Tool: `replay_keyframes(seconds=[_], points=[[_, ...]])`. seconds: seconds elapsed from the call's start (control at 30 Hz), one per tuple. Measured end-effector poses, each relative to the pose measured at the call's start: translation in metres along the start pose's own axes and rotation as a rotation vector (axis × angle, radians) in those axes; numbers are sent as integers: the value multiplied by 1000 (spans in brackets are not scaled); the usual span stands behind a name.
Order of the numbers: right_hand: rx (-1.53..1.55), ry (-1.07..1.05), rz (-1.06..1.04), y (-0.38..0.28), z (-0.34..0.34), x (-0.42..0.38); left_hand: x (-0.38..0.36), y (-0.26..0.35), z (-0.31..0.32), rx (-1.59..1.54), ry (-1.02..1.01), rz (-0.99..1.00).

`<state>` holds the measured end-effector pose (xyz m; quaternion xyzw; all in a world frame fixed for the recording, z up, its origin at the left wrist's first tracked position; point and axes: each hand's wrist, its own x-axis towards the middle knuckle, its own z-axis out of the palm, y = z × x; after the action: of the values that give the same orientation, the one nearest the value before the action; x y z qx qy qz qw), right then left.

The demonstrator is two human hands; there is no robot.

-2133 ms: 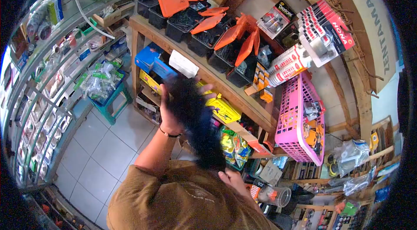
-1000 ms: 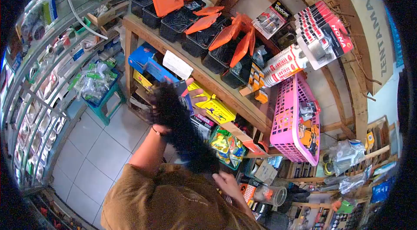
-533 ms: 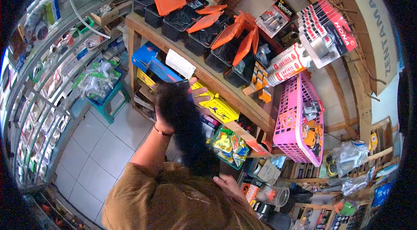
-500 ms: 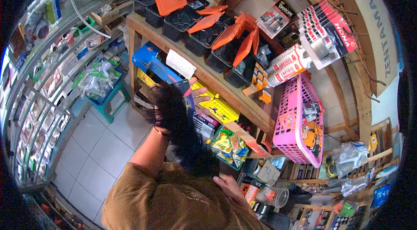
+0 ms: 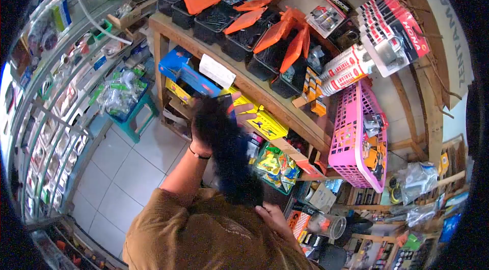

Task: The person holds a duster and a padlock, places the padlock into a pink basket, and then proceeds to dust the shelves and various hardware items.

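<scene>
Hair (image 5: 224, 142) blocks mid-frame for me, so bear with me. Dark slab (image 5: 227, 103) sits just above centre, by the left hand (image 5: 200, 145), fingers (image 5: 245, 107) spread; can't tell how firm the grip is. Looks light, stiff, probably slippery; I'd pinch its long edges. Right hand (image 5: 275, 217) is lower centre, half curled near the shirt (image 5: 204, 234), contents hidden. Wooden shelf (image 5: 243, 85) runs diagonally behind, black bins (image 5: 208, 28) on top, pink basket (image 5: 342, 153) at right, tiles (image 5: 122, 173) lower left.

Brown short-sleeved shirt (image 5: 204, 234), fabric creased; small pale lettering (image 5: 239, 230), too faint to read; thin dark bracelet (image 5: 199, 155) around one wrist
</scene>
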<state>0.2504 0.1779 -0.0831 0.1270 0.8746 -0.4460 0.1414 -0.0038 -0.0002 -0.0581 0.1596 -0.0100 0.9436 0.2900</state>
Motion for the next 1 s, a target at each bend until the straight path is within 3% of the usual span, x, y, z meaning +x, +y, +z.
replay_keyframes(seconds=[0.07,0.1,0.17,0.23,0.27,0.3,0.37,0.43,0.5,0.57,0.63,0.67,0.77,0.8,0.83,0.9,0.97,1.0], points=[[81,65,85,16,-2,2,-1,1,-3,-21,-97,-13],[159,118,173,19,-3,1,-1,-2,6,-214,209,100],[205,131,195,16,-5,-2,4,-5,6,-210,176,35],[45,45,8,20,-5,-2,4,-8,4,-82,153,5],[20,51,62,16,-11,-4,6,-6,-1,3,-81,-1],[15,58,51,11,-15,-2,10,-4,5,-18,-88,-13],[32,116,110,5,-18,-3,12,-7,19,-252,270,67],[55,147,148,6,-13,-5,10,-8,19,-244,230,45],[70,38,64,10,-4,-6,8,-6,7,76,-86,-2],[90,67,92,20,-2,3,17,-7,3,13,-211,-42],[147,142,176,26,5,12,9,-11,27,-228,241,-9],[162,148,176,23,9,12,12,-17,25,-59,169,-30],[262,92,29,1,11,9,14,-19,19,11,58,39],[120,88,12,1,3,7,15,-12,-6,29,-97,-101],[-30,80,-10,2,-3,5,27,-11,-12,-21,-225,-120],[36,186,4,18,3,6,14,-12,8,86,58,-8],[25,221,57,21,2,5,21,-17,27,17,39,-66],[-66,211,-140,21,3,3,24,-21,21,14,-21,-40]])
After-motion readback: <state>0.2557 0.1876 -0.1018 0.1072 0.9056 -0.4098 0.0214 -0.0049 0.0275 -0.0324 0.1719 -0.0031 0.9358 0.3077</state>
